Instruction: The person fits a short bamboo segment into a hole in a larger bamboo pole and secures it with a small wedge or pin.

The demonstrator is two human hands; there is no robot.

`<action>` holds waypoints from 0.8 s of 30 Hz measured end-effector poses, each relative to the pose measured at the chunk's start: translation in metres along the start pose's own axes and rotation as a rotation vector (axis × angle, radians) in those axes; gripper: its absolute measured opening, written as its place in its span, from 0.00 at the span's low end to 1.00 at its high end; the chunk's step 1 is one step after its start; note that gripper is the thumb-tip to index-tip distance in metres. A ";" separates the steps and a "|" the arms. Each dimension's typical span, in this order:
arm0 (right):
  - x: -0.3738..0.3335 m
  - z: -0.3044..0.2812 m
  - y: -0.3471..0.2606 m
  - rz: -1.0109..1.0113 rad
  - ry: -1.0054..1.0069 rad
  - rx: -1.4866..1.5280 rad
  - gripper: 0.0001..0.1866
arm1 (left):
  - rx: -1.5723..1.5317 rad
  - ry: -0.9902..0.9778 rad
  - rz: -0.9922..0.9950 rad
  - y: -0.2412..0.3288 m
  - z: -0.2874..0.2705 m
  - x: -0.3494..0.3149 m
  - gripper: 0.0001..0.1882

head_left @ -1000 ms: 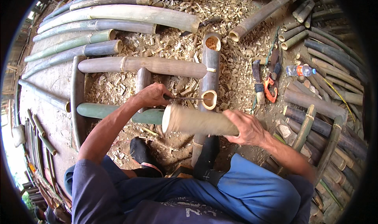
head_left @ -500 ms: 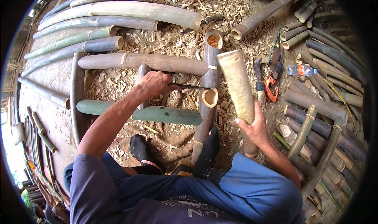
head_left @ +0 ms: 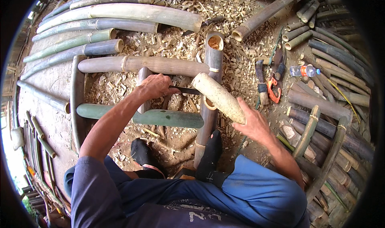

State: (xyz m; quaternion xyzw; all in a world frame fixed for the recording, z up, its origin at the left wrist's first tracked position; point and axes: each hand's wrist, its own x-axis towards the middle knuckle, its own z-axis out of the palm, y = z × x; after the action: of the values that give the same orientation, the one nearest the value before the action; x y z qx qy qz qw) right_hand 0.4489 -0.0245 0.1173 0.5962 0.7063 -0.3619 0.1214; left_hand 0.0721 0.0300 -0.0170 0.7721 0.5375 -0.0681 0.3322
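My left hand (head_left: 156,85) is closed around a dark, narrow chisel (head_left: 190,90) held nearly level. Its far end runs toward a hole (head_left: 209,103) cut in an upright-lying bamboo post (head_left: 208,128), and the tip is hidden behind a pale wooden club (head_left: 220,97). My right hand (head_left: 254,124) grips the lower end of this club, which slants up to the left across the post and the hole's edge. A brown bamboo rail (head_left: 160,65) and a green bamboo rail (head_left: 168,118) lie left of the post, beside my left arm.
Wood chips cover the ground. A brush-ended tool (head_left: 262,83), an orange-handled saw (head_left: 274,91) and a plastic bottle (head_left: 303,71) lie at the right. Bamboo poles (head_left: 120,12) are stacked at the far left, more bamboo (head_left: 321,156) at the right. My feet flank the post's near end.
The club has swung down and left from nearly upright, its top end now over the chisel's far end. My right hand has shifted slightly left; my left hand stays nearly in place.
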 end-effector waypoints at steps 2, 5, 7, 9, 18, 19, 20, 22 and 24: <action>0.000 -0.003 0.001 -0.116 0.069 0.026 0.52 | 0.001 -0.013 -0.026 0.000 -0.001 -0.004 0.33; 0.005 -0.002 0.000 -0.380 0.337 0.355 0.49 | 0.000 0.025 0.030 -0.008 0.002 -0.002 0.34; 0.006 0.010 -0.001 -0.308 0.354 0.386 0.49 | -0.028 0.021 0.049 -0.010 0.003 -0.001 0.35; 0.002 0.023 -0.005 -0.080 0.136 0.596 0.50 | -0.043 -0.027 0.053 -0.009 0.002 0.004 0.34; -0.005 -0.004 0.031 -0.189 0.096 0.557 0.56 | 0.163 0.251 0.438 0.009 0.055 -0.056 0.19; -0.007 -0.001 0.037 -0.179 0.134 0.540 0.55 | 0.134 0.336 0.419 0.023 0.058 -0.059 0.19; -0.009 0.003 0.047 -0.168 0.175 0.521 0.55 | 0.041 0.275 0.314 0.035 0.054 -0.062 0.22; -0.018 0.006 0.053 -0.171 0.258 0.460 0.51 | 0.042 0.217 0.186 0.050 0.057 -0.057 0.22; -0.029 0.001 0.049 -0.161 0.240 0.360 0.51 | 0.044 0.186 0.110 0.058 0.060 -0.053 0.22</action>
State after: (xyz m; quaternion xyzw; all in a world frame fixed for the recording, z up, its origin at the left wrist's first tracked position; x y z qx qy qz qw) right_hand 0.5018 -0.0455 0.1166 0.5887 0.6850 -0.4171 -0.1011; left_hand 0.1159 -0.0584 -0.0127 0.8104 0.5213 0.0101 0.2672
